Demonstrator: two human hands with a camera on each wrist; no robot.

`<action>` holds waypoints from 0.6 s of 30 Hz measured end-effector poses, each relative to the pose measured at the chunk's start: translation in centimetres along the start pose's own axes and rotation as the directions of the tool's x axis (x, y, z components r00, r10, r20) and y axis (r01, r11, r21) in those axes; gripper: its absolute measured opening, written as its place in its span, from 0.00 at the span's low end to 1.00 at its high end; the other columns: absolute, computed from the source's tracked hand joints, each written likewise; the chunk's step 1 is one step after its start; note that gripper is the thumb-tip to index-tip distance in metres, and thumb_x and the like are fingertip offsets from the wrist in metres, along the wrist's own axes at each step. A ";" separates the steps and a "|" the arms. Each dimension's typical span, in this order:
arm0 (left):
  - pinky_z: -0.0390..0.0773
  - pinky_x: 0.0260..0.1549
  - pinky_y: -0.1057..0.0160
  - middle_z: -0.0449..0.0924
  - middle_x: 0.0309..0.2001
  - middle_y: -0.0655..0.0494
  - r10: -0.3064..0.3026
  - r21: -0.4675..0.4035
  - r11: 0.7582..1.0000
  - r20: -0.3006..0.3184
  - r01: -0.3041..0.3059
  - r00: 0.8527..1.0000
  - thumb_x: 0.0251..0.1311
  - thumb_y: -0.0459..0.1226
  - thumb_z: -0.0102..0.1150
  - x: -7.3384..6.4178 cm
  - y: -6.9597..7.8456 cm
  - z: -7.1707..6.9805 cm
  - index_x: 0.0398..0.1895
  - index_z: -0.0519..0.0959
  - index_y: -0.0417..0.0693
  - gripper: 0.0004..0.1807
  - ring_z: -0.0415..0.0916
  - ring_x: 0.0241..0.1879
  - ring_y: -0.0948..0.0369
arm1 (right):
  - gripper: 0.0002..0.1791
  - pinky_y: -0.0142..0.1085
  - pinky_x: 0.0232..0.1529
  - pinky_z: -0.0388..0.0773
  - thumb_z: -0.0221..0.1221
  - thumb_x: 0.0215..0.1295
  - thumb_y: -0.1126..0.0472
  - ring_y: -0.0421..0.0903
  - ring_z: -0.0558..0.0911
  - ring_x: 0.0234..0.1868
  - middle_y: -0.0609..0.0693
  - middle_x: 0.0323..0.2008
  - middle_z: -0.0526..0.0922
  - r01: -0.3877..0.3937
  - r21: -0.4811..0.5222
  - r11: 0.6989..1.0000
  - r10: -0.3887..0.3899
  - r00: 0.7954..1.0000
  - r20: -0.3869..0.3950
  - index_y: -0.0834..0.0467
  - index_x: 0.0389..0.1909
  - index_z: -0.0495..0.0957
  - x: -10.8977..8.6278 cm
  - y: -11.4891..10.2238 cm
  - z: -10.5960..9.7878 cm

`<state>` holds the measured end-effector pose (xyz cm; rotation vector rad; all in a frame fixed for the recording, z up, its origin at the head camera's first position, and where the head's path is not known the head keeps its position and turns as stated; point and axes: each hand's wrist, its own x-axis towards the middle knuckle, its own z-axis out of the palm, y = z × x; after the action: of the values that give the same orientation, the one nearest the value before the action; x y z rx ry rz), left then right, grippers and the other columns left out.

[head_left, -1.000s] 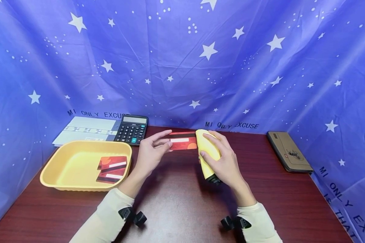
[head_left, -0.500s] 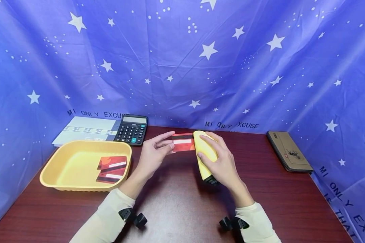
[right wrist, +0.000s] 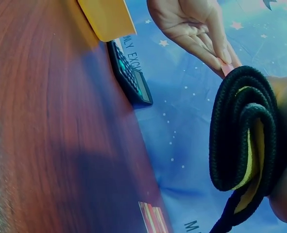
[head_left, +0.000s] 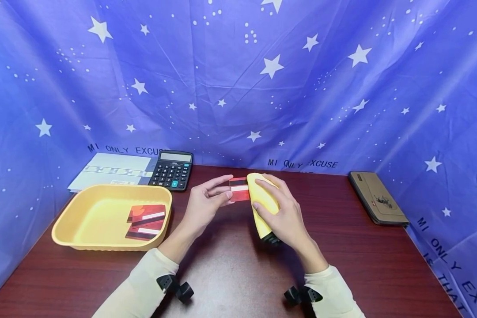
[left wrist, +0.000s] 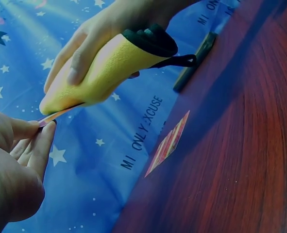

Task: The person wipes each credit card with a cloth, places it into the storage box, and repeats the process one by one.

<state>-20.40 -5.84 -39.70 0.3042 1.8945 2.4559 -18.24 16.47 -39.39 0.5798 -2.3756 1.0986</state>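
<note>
In the head view, my left hand (head_left: 206, 201) pinches a red card (head_left: 239, 189) with a dark magnetic stripe by its left end, between thumb and fingers. My right hand (head_left: 284, 210) grips a folded yellow cloth (head_left: 258, 198) with black edging, which covers the card's right end. Seen from the left wrist, the cloth (left wrist: 102, 73) lies along the card (left wrist: 53, 116), held above the table. The cloth's rolled black edge (right wrist: 216, 141) and a hanging loop show in the right wrist view. Two more red cards (head_left: 147, 221) lie overlapping in the yellow basin (head_left: 99, 245), left of my left hand.
Behind the basin, a black calculator (head_left: 172, 170) leans over a white and grey folder (head_left: 111, 170). A brown wallet-like case (head_left: 377, 198) lies at the right edge. A small striped piece (left wrist: 168, 145) lies on the table by the curtain (head_left: 238, 88).
My right hand and the cloth have slid left along the card, so less of it shows. My left hand has shifted slightly right, still pinching the card.
</note>
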 end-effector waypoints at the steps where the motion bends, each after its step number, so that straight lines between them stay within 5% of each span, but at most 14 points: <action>1: 0.90 0.48 0.56 0.85 0.50 0.27 0.000 -0.003 1.000 0.004 0.000 1.000 0.64 0.21 0.60 0.0 0.0 0.0 0.65 0.78 0.37 0.25 0.89 0.41 0.62 | 0.32 0.35 0.49 0.80 0.73 0.59 0.59 0.44 0.78 0.64 0.43 0.70 0.75 0.001 -0.002 1.000 -0.001 1.000 0.003 0.41 0.66 0.79 -0.1 0.0 0.1; 18: 0.89 0.50 0.54 0.86 0.49 0.31 0.009 -0.019 1.000 0.042 -0.008 0.999 0.64 0.21 0.61 -0.3 -0.5 0.4 0.65 0.78 0.37 0.25 0.89 0.42 0.62 | 0.32 0.44 0.52 0.82 0.73 0.59 0.57 0.47 0.76 0.70 0.44 0.70 0.75 0.040 0.009 0.999 -0.040 0.998 0.044 0.42 0.66 0.79 -0.6 -1.3 1.5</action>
<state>-20.12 -5.39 -40.14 0.3615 1.8559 2.4510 -17.35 14.63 -39.83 0.6582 -2.3869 1.0897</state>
